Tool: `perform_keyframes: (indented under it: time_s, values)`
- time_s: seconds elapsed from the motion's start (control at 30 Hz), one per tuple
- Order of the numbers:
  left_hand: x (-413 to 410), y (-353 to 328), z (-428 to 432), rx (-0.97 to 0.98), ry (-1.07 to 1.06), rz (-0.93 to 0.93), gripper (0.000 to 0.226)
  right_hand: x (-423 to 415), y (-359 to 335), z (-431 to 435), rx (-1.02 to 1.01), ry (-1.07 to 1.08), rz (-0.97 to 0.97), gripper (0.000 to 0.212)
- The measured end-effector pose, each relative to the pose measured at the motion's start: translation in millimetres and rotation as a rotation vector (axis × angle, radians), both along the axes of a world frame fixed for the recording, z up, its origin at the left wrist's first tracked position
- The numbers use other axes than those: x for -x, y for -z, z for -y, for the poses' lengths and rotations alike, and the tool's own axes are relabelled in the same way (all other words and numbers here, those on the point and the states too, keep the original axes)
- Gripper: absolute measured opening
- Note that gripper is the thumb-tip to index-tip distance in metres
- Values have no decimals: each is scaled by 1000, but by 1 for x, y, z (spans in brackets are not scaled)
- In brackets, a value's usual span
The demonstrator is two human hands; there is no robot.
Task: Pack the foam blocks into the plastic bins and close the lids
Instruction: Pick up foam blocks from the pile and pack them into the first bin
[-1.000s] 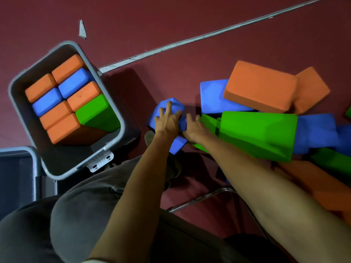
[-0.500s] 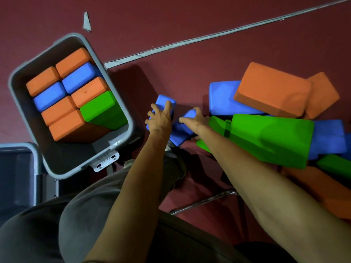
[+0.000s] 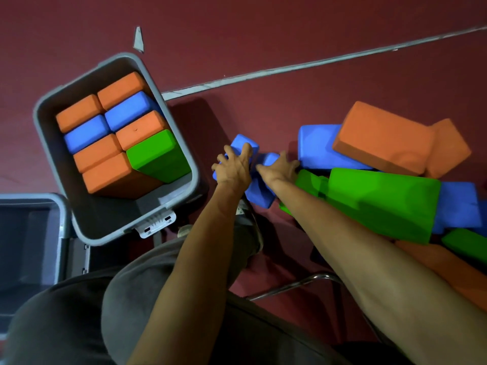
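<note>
bare floor [image 3: 263,111] between bin [image 3: 184,143] and pile [image 3: 382,201]

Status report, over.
Left hand grips a blue block; right hand grips the neighbouring blue block. Gray bin open, part filled. Green block beside right forearm.

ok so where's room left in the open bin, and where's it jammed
Bare bin floor runs along the near wall by the latch, bordered by the big orange block and green block. The rest is mostly blocks. Open red floor lies between the bin and the left hand; right of the right hand the loose pile is crowded.
</note>
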State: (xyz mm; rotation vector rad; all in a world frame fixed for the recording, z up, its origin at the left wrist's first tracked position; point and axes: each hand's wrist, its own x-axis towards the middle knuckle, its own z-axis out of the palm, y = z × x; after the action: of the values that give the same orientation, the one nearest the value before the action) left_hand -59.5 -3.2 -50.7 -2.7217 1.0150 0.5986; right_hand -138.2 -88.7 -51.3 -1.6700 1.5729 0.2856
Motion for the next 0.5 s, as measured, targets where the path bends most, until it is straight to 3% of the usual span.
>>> perform_keyframes:
  time_s: [0.1, 0.23, 0.5]
  values:
    - [-7, -26, 6, 36, -26, -9, 63, -10, -25, 9, 92, -40, 7, 93]
    - [-11, -64, 3, 63, -16, 47, 96, -17, -65, 25, 267, -177, 71, 99]
    - [-21, -156, -12, 197, 160, 311, 113, -16, -146, 26, 755, -549, 124, 70]
